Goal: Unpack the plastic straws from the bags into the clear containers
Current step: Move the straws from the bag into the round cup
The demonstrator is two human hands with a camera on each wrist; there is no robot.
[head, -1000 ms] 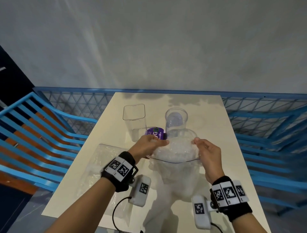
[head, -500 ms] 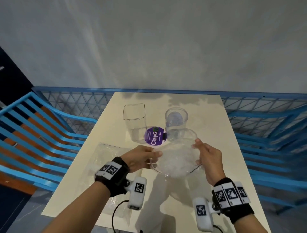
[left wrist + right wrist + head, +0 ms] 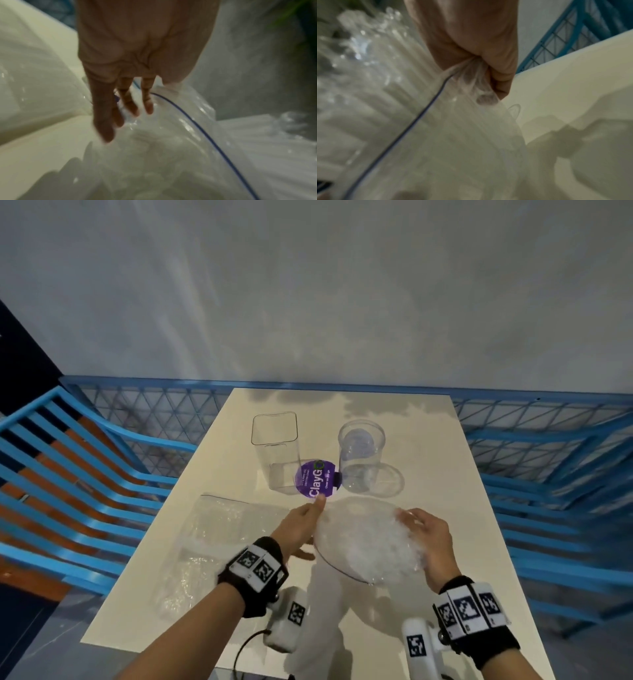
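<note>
gripping the bag of straws (image 3: 368, 542) at its rim, right hand (image 3: 428, 534) bunching plastic, left hand (image 3: 301, 525) with straight fingers against it

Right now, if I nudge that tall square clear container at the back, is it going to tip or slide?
Probably tips before it slides: the square container stands tall on a narrow base. It looks empty, so likely light and easily knocked. The smooth table may let it skid if pushed low.

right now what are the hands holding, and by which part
The right hand grips the bag of straws by a bunched bit of its open rim. The left hand has straight fingers at the opposite rim; whether it grips is unclear.
</note>
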